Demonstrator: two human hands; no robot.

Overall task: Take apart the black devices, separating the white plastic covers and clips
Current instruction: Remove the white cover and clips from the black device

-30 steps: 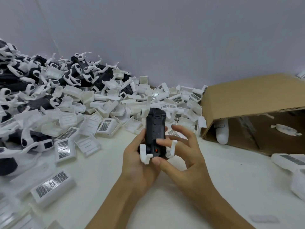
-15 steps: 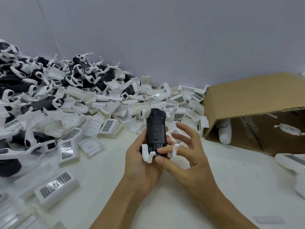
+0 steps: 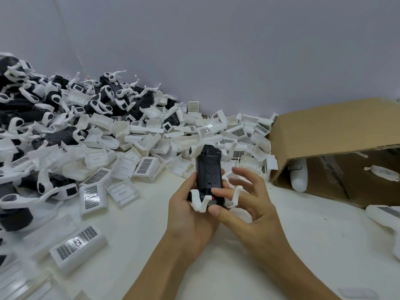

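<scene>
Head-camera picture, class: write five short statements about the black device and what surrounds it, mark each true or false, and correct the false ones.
1. The left hand holds the black device upright. True.
2. The right hand rests flat on the table. False: its thumb and forefinger pinch the device's lower end.
3. White clips are still attached at the device's lower end. True.
4. The cardboard box stands to the left of the hands. False: it lies on its side to their right.
5. The pile of white covers lies behind and to the left of the hands. True.
</scene>
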